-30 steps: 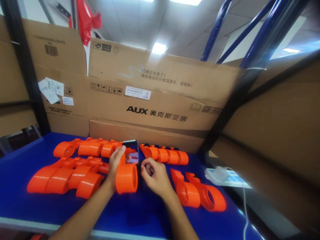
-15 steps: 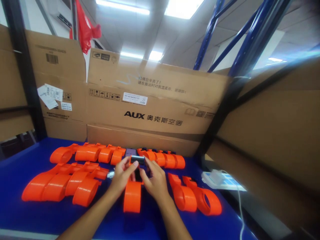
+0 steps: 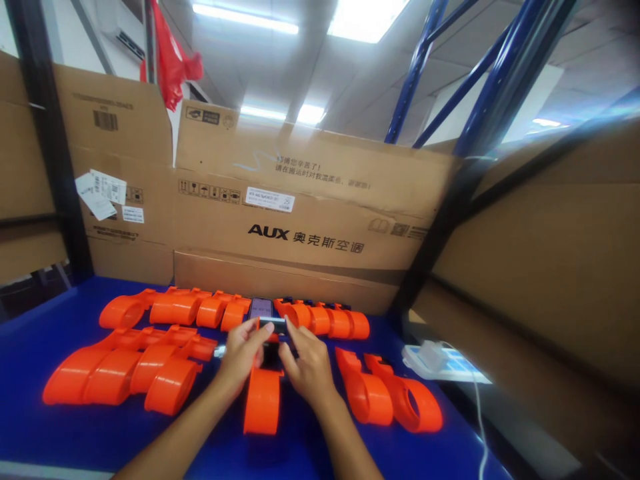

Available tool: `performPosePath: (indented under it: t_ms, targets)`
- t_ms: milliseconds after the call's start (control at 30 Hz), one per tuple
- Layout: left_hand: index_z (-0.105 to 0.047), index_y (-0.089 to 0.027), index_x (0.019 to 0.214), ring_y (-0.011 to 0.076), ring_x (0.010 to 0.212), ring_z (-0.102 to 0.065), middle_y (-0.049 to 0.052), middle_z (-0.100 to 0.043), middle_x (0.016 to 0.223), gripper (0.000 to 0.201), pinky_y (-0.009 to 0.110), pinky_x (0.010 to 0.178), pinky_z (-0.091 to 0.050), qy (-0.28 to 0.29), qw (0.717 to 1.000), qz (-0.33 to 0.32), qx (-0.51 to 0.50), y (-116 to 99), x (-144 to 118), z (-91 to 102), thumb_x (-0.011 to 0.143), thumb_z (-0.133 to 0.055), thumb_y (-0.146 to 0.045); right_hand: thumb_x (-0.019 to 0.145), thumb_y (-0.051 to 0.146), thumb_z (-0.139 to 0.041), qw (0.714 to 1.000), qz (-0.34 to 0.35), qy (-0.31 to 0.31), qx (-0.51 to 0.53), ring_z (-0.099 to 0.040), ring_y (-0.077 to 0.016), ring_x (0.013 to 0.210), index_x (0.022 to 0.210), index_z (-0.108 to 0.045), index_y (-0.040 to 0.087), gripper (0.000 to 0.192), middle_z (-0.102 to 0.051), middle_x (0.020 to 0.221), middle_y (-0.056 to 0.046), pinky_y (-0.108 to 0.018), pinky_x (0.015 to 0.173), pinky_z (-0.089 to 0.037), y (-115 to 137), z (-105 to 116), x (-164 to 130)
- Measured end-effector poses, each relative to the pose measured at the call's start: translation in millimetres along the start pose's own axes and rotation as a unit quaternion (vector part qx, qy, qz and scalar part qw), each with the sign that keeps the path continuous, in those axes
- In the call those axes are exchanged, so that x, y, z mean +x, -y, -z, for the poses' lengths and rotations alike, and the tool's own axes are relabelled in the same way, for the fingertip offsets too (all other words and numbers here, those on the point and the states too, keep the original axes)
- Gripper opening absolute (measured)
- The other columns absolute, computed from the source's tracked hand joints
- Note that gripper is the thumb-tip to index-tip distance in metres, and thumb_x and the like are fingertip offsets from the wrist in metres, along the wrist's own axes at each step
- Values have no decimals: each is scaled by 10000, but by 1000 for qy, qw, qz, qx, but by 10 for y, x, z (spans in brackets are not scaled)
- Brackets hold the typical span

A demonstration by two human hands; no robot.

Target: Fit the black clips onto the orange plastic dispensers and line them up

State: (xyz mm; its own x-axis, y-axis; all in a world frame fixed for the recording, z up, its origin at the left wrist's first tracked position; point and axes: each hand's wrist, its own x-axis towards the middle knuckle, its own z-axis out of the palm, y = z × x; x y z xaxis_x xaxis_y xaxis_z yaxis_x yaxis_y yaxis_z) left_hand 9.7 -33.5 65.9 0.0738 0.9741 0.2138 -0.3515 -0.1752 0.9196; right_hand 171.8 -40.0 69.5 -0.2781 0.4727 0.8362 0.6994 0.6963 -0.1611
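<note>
An orange tape dispenser [image 3: 262, 402] hangs in front of me at the middle of the bench, its round part toward me. At its far end sits a dark strip with a toothed edge [image 3: 273, 325]. My left hand [image 3: 241, 355] is closed around the dispenser's left side, thumb on the dark strip. My right hand [image 3: 309, 360] is at the other side, with fingertips on the strip's right end and the thumb just below. The fingers partly hide the dispenser's middle.
Orange dispensers lie in rows at left [image 3: 110, 373], far left [image 3: 175, 307], far right [image 3: 330, 322] and right [image 3: 375, 398]. A phone [image 3: 261, 307] lies beyond my hands on the blue bench top [image 3: 200, 440]. Cardboard [image 3: 310, 213] walls the back. A power strip [image 3: 445, 362] with a white cable sits right.
The dispenser and both hands have shifted slightly down and toward me. My right fingers have moved a little along the strip's right end; the other dispensers stay put.
</note>
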Motion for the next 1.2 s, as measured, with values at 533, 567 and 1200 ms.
performPosePath:
  t_ms: [533, 567, 1200]
  targets:
    - [-626, -168, 843, 81, 327, -473, -52, -579, 499, 456, 189, 365, -344, -53, 991, 58, -110, 24, 28, -21, 673, -790, -558, 909, 179, -552, 999, 11, 33, 38, -650, -194, 739, 1399, -540, 189, 490, -725, 901, -90, -309, 675, -579, 6, 73, 48]
    - [-630, -167, 853, 84, 328, -480, -49, -590, 510, 461, 191, 364, -348, -54, 990, 63, -116, 20, 26, -30, 664, -798, -552, 905, 165, -541, 999, 16, 30, 29, -649, -195, 732, 1400, -537, 189, 495, -729, 899, -91, -312, 672, -581, 14, 69, 53]
    - [-659, -147, 791, 51, 347, -348, -78, -453, 405, 379, 182, 370, -263, -17, 994, 61, -86, 43, 12, -25, 670, -842, -457, 844, 108, -546, 994, 46, -15, -96, -622, -192, 659, 1222, -644, 131, 392, -678, 781, -87, -316, 632, -540, 55, -57, -26]
